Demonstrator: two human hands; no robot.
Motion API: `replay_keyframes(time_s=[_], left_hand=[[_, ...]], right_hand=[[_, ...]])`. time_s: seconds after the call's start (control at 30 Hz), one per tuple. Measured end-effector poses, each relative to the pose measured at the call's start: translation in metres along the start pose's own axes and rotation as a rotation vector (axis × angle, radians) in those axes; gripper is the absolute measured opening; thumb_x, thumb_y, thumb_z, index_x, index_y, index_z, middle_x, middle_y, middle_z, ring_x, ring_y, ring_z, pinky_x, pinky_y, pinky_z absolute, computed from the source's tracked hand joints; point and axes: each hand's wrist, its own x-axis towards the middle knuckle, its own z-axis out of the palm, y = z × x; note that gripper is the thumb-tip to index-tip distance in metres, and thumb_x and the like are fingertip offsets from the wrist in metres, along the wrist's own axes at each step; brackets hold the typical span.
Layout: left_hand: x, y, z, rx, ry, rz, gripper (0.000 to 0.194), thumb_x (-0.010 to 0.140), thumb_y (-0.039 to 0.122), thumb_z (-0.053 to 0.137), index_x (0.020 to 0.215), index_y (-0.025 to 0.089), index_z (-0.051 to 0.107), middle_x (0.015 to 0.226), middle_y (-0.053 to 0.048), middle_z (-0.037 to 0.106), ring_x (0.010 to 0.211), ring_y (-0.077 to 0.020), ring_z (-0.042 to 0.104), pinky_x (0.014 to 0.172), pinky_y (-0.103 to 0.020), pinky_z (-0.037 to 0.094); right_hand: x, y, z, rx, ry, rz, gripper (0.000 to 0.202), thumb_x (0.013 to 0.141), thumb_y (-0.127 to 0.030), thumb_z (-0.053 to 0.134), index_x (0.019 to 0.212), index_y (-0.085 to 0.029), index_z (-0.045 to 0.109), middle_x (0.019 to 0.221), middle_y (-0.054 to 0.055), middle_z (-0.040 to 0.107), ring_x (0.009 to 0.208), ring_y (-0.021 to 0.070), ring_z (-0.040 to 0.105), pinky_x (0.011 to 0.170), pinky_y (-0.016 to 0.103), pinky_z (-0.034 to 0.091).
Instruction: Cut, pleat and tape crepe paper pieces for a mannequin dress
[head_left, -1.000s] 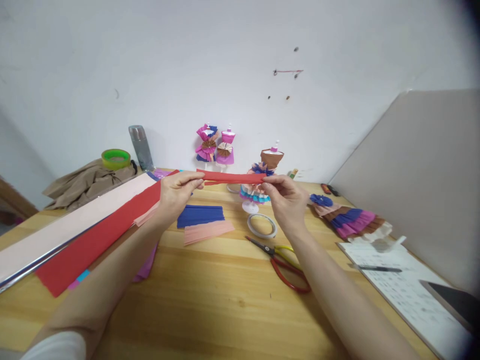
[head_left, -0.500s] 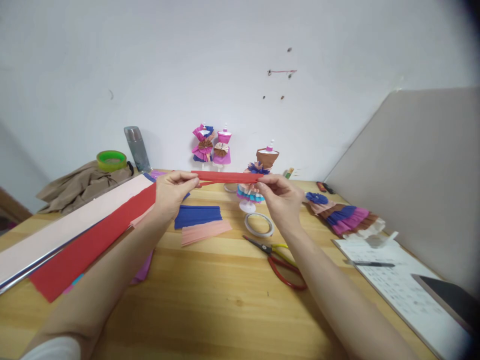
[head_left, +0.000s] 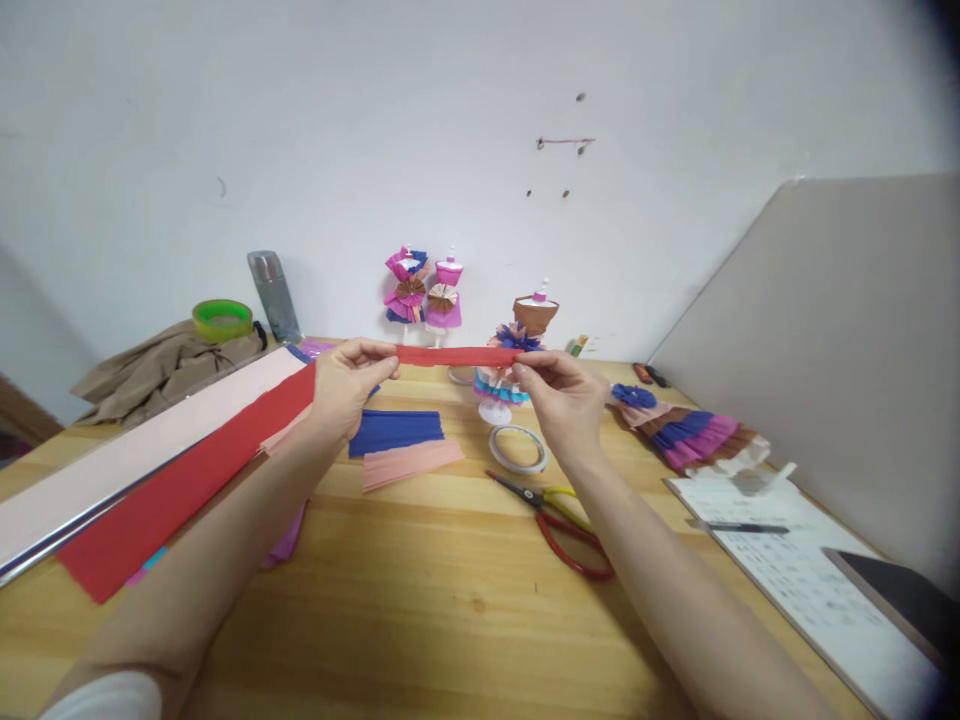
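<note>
A narrow strip of red crepe paper is stretched level between my two hands above the table. My left hand pinches its left end between thumb and fingers. At the other end, my right hand pinches it the same way. Just behind the strip stands a small dress form with a brown paper top, a blue flower and a ruffled skirt; the strip and my right hand hide part of it. Below lie a blue paper piece, a peach paper piece and a roll of tape.
Scissors lie by my right forearm. Long red paper and pale pink paper extend at left. Two dressed forms stand by the wall. A bottle, green tape, a ruffled paper dress and a notebook surround the work.
The red strip looks narrower and flatter; the loose lower edge that hung apart now lies together with the rest. Both hands keep nearly the same place.
</note>
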Motion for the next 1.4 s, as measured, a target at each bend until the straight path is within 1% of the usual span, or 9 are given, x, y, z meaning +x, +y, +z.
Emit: replay_keyframes(time_s=[0.23,0.4,0.57,0.73,0.87,0.97,1.07,1.27,1.4], left_hand=[[0.002,-0.01,-0.005,0.162,-0.014,0.078,0.023,0.063,0.025,0.078,0.084,0.017,0.077,0.069,-0.002,0.072,0.063,-0.0139,0.064,0.066,-0.027,0.054],[0.0,-0.014,-0.007,0.253,-0.024,0.196,0.013,0.07,0.024,0.073,0.082,0.02,0.077,0.079,-0.001,0.072,0.069,-0.0135,0.065,0.071,-0.027,0.054],[-0.003,-0.013,-0.007,0.318,-0.035,0.286,0.01,0.075,0.02,0.067,0.08,0.021,0.076,0.076,0.0,0.071,0.068,-0.0127,0.064,0.068,-0.024,0.051],[-0.001,-0.014,-0.006,0.269,-0.01,0.17,0.008,0.072,0.023,0.07,0.076,0.018,0.074,0.066,0.0,0.069,0.063,-0.0134,0.065,0.067,-0.025,0.052],[0.001,-0.011,-0.003,0.197,-0.021,0.059,0.012,0.064,0.025,0.076,0.071,0.016,0.073,0.06,-0.001,0.069,0.059,-0.0148,0.066,0.065,-0.026,0.054],[-0.001,-0.005,-0.002,0.116,-0.042,0.013,0.017,0.061,0.026,0.08,0.072,0.015,0.075,0.072,-0.005,0.074,0.065,-0.0165,0.069,0.069,-0.028,0.056],[-0.004,0.0,0.0,0.075,-0.046,-0.01,0.017,0.061,0.025,0.08,0.073,0.015,0.076,0.08,-0.006,0.075,0.068,-0.0165,0.069,0.072,-0.029,0.056],[-0.004,-0.002,0.0,0.048,-0.029,0.008,0.016,0.061,0.024,0.08,0.073,0.015,0.075,0.077,-0.005,0.075,0.069,-0.0161,0.069,0.072,-0.029,0.057],[-0.003,-0.004,0.001,0.023,-0.034,0.013,0.014,0.059,0.021,0.08,0.07,0.015,0.074,0.071,-0.003,0.073,0.064,-0.0136,0.067,0.07,-0.027,0.056]], right_hand=[[0.0,0.005,-0.004,-0.086,-0.036,-0.08,0.007,0.072,-0.026,0.069,0.077,-0.021,0.07,0.071,0.001,0.07,0.062,0.0174,0.065,0.062,0.032,0.053],[0.001,0.01,-0.008,-0.189,-0.081,-0.173,0.011,0.079,-0.025,0.065,0.086,-0.022,0.072,0.078,0.002,0.069,0.067,0.0174,0.064,0.063,0.032,0.051],[0.0,0.007,-0.008,-0.289,-0.089,-0.24,0.01,0.083,-0.025,0.061,0.083,-0.022,0.07,0.075,0.002,0.068,0.066,0.0176,0.062,0.063,0.032,0.049],[-0.001,0.006,-0.008,-0.366,-0.091,-0.248,0.009,0.083,-0.026,0.059,0.078,-0.022,0.067,0.074,0.003,0.069,0.067,0.0179,0.063,0.064,0.032,0.05],[0.0,0.011,-0.007,-0.222,-0.099,-0.09,0.008,0.079,-0.027,0.063,0.08,-0.02,0.066,0.072,0.003,0.071,0.066,0.0182,0.066,0.065,0.032,0.053],[0.002,0.012,-0.005,-0.092,-0.067,-0.021,0.008,0.072,-0.027,0.068,0.076,-0.02,0.067,0.068,0.001,0.071,0.063,0.0179,0.066,0.062,0.032,0.054],[0.003,0.009,-0.002,-0.021,-0.026,-0.004,0.007,0.068,-0.026,0.07,0.072,-0.02,0.068,0.065,0.0,0.07,0.06,0.0173,0.065,0.061,0.031,0.054],[0.002,0.005,-0.001,-0.005,-0.004,0.021,0.008,0.066,-0.026,0.072,0.071,-0.021,0.069,0.063,0.0,0.07,0.058,0.0175,0.065,0.059,0.032,0.055],[0.001,0.004,-0.002,0.019,-0.02,0.02,0.011,0.067,-0.025,0.072,0.076,-0.021,0.069,0.066,0.0,0.07,0.059,0.0176,0.066,0.061,0.032,0.055]])
